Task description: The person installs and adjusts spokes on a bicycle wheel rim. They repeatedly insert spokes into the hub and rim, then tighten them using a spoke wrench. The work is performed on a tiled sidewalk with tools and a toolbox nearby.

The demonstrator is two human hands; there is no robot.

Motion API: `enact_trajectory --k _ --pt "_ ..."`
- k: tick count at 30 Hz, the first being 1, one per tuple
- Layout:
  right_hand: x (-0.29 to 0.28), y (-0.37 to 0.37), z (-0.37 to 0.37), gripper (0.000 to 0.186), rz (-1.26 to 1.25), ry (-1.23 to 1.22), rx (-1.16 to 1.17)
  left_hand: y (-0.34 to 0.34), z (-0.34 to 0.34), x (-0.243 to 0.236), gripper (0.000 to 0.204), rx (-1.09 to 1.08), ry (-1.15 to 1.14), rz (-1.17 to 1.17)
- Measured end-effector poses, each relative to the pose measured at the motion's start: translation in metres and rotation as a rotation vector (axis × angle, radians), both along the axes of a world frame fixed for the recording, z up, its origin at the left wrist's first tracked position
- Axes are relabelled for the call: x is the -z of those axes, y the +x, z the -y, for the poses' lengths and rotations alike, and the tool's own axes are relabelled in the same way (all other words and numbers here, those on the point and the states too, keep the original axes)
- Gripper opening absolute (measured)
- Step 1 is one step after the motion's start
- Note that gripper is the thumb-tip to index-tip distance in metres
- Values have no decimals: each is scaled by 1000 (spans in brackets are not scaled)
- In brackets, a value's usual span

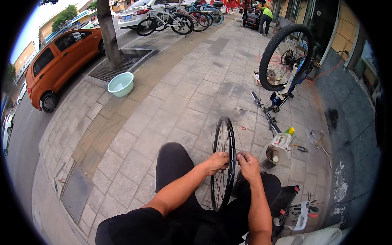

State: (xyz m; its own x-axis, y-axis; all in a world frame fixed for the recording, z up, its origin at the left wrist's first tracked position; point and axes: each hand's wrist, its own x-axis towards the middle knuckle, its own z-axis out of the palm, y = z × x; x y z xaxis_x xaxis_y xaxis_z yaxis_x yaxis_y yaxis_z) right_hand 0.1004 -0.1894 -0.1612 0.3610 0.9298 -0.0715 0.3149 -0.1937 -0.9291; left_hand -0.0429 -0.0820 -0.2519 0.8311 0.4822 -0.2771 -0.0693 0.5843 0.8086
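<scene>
A bare bicycle wheel (pixel 231 143), with a black rim, thin spokes and no tyre, stands upright between my bent knees. My left hand (pixel 217 162) is closed at the wheel's left side, its fingers in among the spokes and gripping there. On the other side of the rim, my right hand (pixel 248 165) pinches thumb and fingertips together close to the rim. Whatever lies in that pinch is too small to make out. Beyond my right hand sits a cut-open whitish container (pixel 281 143) with a bottle-like item inside.
An upside-down bicycle (pixel 281 92) stands ahead on the right, by the wall. Pliers (pixel 300 148) lie past the container; a white tool tray (pixel 303 216) is near my right knee. A pale green basin (pixel 121 84) stands by the tree (pixel 108 34). A person (pixel 266 18) bends far ahead.
</scene>
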Motion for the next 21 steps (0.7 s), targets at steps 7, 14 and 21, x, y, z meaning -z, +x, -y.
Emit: enact_trajectory --k 7,14,21 --pt "15 4 5 26 0 201 -6 -4 -7 9 18 -8 -76 87" --pt "-2 44 35 35 -344 240 211 -2 6 -21 11 -50 -91 78" --pt "1 29 47 23 -278 317 170 0 2 -18 11 -45 -65 49"
